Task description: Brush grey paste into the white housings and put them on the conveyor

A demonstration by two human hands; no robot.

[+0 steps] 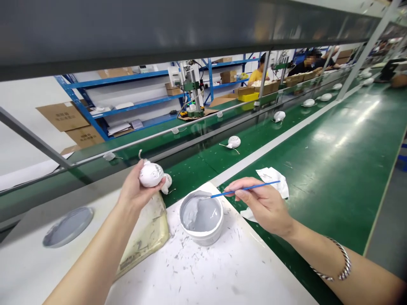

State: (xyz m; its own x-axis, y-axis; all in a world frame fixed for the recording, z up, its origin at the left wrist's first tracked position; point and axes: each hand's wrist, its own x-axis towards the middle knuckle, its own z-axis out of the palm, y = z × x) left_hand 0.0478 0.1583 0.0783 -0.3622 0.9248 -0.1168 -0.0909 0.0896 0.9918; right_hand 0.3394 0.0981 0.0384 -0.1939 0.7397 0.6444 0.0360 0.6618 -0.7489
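Note:
My left hand (136,186) is closed around a white rounded piece (151,173) with dark printing on it and a short wire sticking up. Between thumb and fingers, my right hand (262,203) pinches a slim blue paintbrush (244,189). The brush tip reaches into a white tub (205,239) of grey paste (208,214), at the tub's far side. Just past my left fingertips, a second white piece (167,183) lies on the green belt, partly hidden by the hand. Crumpled white tissue (276,180) lies behind my right hand.
A grey-coated lid (68,226) lies at left, beside a stained yellowish pad (146,237). More white pieces (234,142) sit spaced along the green conveyor (203,163). A grey metal beam (190,25) crosses overhead. Across the line are blue shelves (127,78) and seated co-workers.

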